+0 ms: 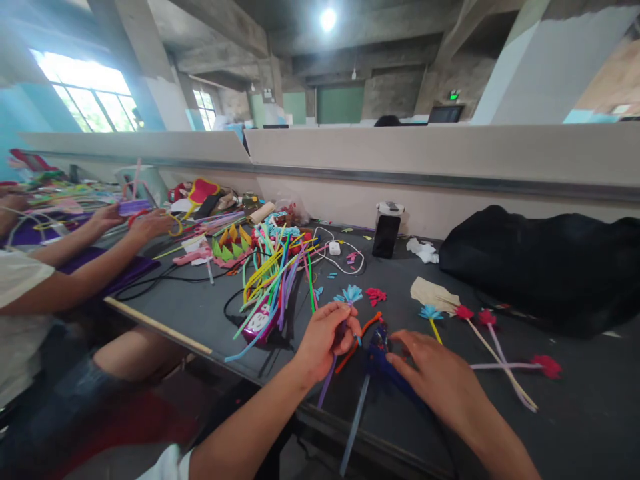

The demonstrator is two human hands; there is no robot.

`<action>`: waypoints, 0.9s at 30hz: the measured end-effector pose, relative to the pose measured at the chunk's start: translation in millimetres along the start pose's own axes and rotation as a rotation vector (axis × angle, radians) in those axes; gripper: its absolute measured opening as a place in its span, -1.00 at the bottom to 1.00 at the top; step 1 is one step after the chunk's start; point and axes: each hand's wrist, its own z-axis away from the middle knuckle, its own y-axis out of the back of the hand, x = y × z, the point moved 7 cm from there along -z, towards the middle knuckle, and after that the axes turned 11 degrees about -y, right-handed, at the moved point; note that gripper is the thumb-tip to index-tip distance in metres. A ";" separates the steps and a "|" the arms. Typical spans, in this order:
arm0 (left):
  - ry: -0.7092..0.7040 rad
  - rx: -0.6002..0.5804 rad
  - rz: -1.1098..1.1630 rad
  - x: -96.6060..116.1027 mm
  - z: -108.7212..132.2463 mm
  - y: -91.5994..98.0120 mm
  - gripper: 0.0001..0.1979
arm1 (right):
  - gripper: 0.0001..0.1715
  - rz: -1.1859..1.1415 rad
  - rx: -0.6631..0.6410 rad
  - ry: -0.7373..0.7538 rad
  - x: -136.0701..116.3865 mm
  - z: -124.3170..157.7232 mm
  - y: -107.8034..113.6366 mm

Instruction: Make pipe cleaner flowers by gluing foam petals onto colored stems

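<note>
My left hand is closed in a pinch on a pipe-cleaner flower with a light blue fringed head. Its purple stem hangs down past the table edge. My right hand has its fingers apart, right beside a dark blue glue gun; I cannot tell whether the fingertips touch it. From the gun's back a pale glue stick juts toward me. An orange pipe cleaner lies between my hands. Small red pieces rest behind them.
Several finished flowers lie on the right, near a black bag. A phone stands at the back. Pipe cleaners cover a purple power strip. At left, a co-worker's hands hold red-handled scissors.
</note>
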 end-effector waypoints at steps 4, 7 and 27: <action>-0.020 0.003 0.014 1.7 -2.8 3.3 -0.78 | -0.80 0.047 -0.039 0.002 5.8 9.2 -7.3; -0.078 0.033 0.023 7.2 -7.7 9.3 -0.79 | -0.83 0.013 -0.047 -0.031 9.5 9.0 -5.0; -0.121 0.050 -0.079 14.9 -10.1 10.3 -0.82 | -0.77 0.226 -0.281 0.009 -56.3 -44.5 -58.9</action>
